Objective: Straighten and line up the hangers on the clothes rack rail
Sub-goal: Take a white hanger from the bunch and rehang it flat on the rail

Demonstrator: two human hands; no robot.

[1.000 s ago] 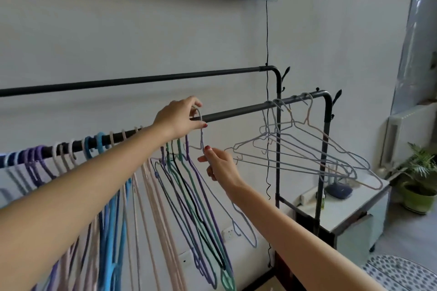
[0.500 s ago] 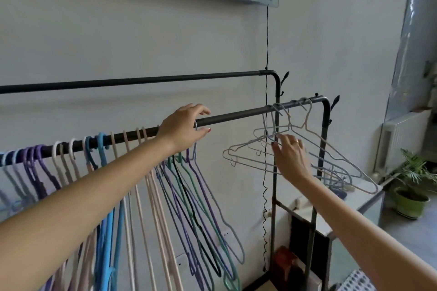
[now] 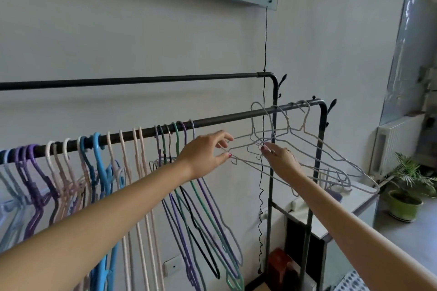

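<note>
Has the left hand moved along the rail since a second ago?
Yes. The left hand has left the front rail and gone right, past the purple and green hangers, to pinch the tip of a grey wire hanger.

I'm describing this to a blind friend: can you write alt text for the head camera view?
Two bare hands reach for a tangled cluster of pale wire hangers near the right end of a dark clothes rack rail; the left hand pinches one hanger's wire, the right hand touches another. Colourful hangers hang in a row further left.
</note>
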